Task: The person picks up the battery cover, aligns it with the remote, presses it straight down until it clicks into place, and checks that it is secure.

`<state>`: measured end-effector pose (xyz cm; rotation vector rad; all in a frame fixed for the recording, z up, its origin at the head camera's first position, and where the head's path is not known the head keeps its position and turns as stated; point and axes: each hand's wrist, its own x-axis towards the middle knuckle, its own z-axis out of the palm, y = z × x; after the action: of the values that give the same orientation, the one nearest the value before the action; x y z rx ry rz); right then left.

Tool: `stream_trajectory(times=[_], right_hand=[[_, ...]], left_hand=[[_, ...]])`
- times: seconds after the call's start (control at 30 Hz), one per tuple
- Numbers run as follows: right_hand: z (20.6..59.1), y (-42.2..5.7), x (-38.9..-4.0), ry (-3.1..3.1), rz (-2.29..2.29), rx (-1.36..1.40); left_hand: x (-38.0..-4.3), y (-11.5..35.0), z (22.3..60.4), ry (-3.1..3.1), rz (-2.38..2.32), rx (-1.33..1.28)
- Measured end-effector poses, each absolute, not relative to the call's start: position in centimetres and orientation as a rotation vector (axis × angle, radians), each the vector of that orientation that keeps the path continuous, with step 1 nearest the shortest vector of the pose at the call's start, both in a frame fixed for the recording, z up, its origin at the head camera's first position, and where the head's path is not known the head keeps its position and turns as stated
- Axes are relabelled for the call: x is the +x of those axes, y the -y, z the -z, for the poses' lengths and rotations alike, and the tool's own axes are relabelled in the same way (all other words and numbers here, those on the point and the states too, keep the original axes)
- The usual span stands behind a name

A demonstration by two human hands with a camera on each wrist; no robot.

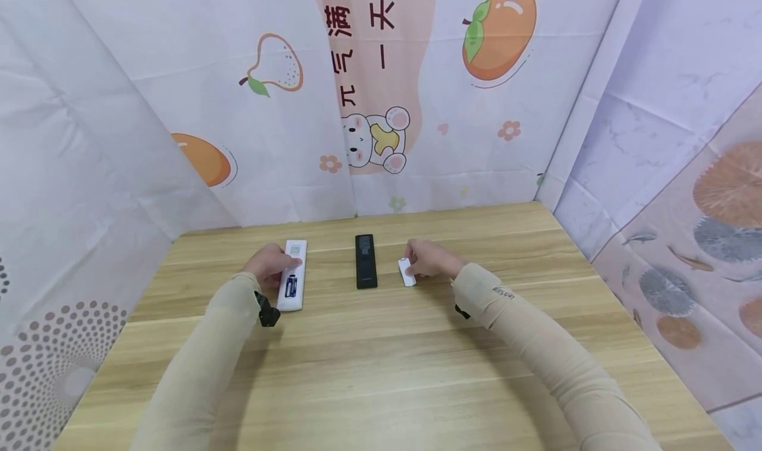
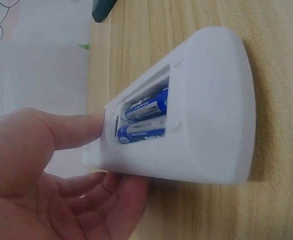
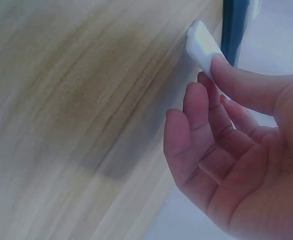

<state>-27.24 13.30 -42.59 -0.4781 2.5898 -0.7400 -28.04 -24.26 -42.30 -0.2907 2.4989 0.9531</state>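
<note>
A white remote control [image 1: 294, 276] lies back side up at the left of the table, its battery compartment uncovered. Two blue-and-silver batteries [image 2: 142, 120] sit side by side in that compartment. My left hand [image 1: 271, 264] grips the remote, thumb on its back and fingers under the edge in the left wrist view. To the right, my right hand [image 1: 430, 259] pinches a small white battery cover [image 1: 407, 272] between thumb and fingers. The same cover [image 3: 202, 47] shows at the thumb tip in the right wrist view, close over the table, its far part hidden by the fingers.
A black remote control [image 1: 366, 261] lies between the two hands on the wooden table [image 1: 357, 371]. Behind the table hangs a printed curtain [image 1: 286, 193], with more curtain at both sides. Dark wrist mounts [image 1: 268, 311] sit under the sleeves.
</note>
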Motion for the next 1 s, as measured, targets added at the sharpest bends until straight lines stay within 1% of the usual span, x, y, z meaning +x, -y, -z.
stream_trajectory(times=[0.4,0.63,1.0], right_hand=[[42.5,-13.7,-27.1,-2.563,0.815,-0.468],[42.8,-14.0,-27.5,-2.602,0.757,-0.520],[42.4,-14.4,-27.2,-2.645,0.763,-0.528]], left_hand=[[-28.6,24.8,42.6,-2.496,-1.020,-0.311],[-29.0,25.4,43.1,-2.485,-1.060,-0.293],[-28.3,25.6,42.5,-2.449,-1.144,-0.264]])
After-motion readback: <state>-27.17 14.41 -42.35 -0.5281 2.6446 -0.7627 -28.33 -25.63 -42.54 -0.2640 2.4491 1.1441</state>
